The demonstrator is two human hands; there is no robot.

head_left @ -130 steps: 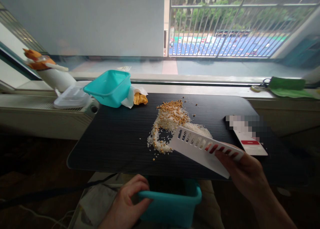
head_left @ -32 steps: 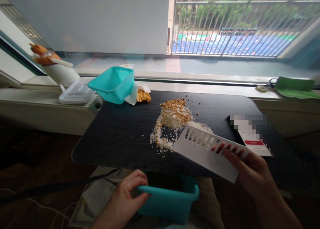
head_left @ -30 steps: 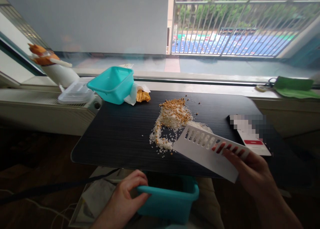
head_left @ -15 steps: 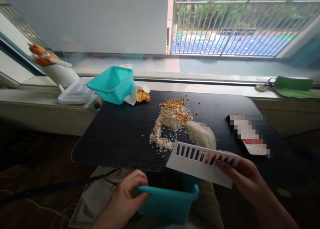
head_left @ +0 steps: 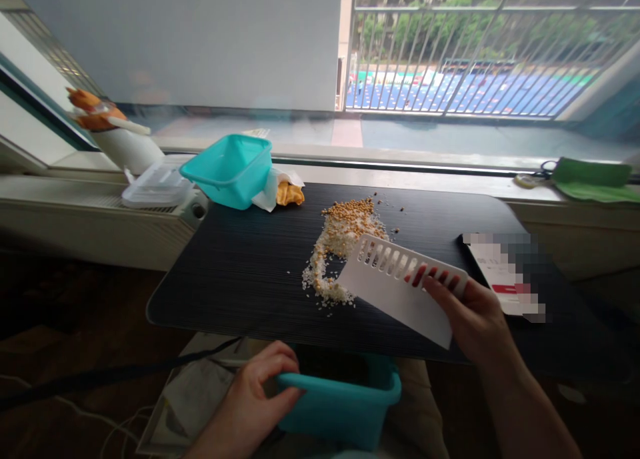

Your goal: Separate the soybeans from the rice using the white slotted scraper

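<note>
My left hand [head_left: 267, 389] grips the near left rim of a teal plastic bin [head_left: 335, 405], held just below the table's front edge; its inside is dark. In my right hand [head_left: 467, 309] is a flat white plastic panel [head_left: 395, 292] with a row of slots along its upper edge, my fingers showing through several of them. The panel is tilted above the table and hides part of the white rice. Beyond it lies a heap of rice [head_left: 340, 242] mixed with yellow soybeans [head_left: 355, 211], a curved trail of grains running down its left side.
A second teal bin [head_left: 233, 175] stands at the table's back left beside a crumpled orange-and-white wrapper [head_left: 289, 192]. At the right lies a phone [head_left: 500, 275], partly blurred. A clear lid [head_left: 159, 182] rests on the radiator; a green cloth [head_left: 593, 177] is on the sill.
My right hand has raised the white panel and carried it farther over the table, covering the right-hand rice pile. My left hand still holds the bin's rim.
</note>
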